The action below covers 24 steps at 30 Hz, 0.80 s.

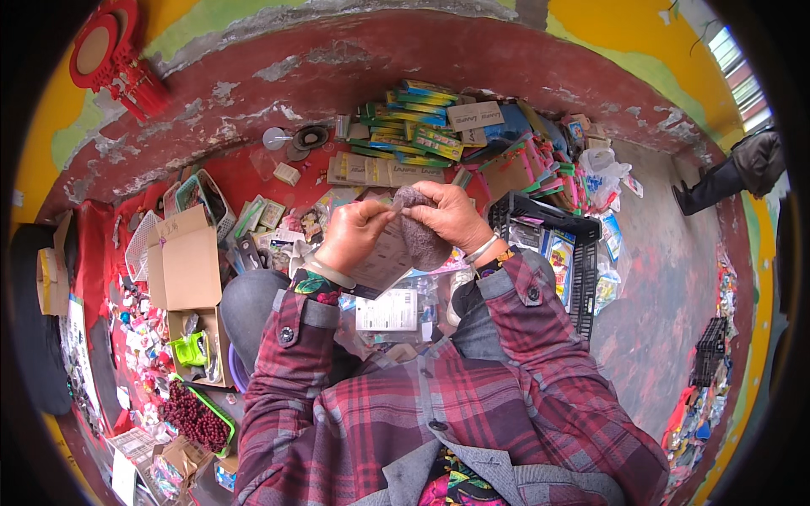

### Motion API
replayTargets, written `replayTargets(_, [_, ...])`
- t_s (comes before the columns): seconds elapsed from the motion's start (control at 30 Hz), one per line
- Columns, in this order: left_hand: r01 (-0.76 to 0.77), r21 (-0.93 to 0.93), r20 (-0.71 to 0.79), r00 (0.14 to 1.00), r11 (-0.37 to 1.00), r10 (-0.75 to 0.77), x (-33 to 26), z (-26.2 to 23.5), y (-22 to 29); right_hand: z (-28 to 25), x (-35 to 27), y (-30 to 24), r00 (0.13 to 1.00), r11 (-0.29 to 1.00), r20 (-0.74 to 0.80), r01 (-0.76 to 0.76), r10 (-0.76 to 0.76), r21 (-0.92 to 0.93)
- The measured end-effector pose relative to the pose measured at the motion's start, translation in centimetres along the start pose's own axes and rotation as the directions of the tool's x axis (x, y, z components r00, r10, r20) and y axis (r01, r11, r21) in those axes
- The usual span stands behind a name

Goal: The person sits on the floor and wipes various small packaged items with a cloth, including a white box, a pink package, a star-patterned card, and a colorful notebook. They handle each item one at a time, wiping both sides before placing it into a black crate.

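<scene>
Between the right grip (451, 215) and the grey floor (645, 312) at the right, the black crate (584, 282) stands in our way; past it we find wide passage. Ahead, the piled packets (436, 143) block us low. At the left, the knee (251, 308) and the open cardboard box (184, 268) close the low way to us.

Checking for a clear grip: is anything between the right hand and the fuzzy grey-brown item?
Nothing visible: the right hand grips the fuzzy grey-brown item near its top. The card is to the item's left, not in between.
</scene>
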<state>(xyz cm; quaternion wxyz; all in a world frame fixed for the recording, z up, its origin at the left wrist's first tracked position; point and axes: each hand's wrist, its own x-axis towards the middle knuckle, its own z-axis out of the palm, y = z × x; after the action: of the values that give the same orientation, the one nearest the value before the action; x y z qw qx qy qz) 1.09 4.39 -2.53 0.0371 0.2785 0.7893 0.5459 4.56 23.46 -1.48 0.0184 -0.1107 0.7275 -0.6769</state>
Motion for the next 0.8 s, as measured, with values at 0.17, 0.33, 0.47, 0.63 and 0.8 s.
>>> replayTargets(0.17, [0.002,-0.283,-0.219,0.973,0.959,-0.066,0.2,-1.3,-0.7,-1.5,0.0,-1.1,0.997,0.997,-0.018,-0.078,0.078,-0.001])
replayTargets(0.33, [0.014,-0.500,-0.252,0.954,0.866,-0.161,0.0,-2.5,-0.2,-2.9,-0.2,-2.1,0.993,0.991,0.003,-0.119,0.119,0.065])
replayTargets(0.47, [0.206,-0.712,-0.011,0.953,0.671,-0.304,0.0,-2.9,-0.6,-3.1,-0.2,-1.9,0.994,0.989,-0.004,-0.108,0.108,0.098])
replayTargets(0.63, [0.522,-0.659,0.447,0.851,0.541,-0.275,-0.3,-3.3,1.3,-3.3,-0.3,-1.9,0.993,0.982,-0.029,-0.112,0.117,0.155])
replayTargets(0.8, [0.588,-0.617,0.514,0.804,0.523,-0.297,-0.8,-2.9,1.0,-3.4,-0.2,-2.1,0.996,0.995,0.007,-0.088,0.088,0.054])
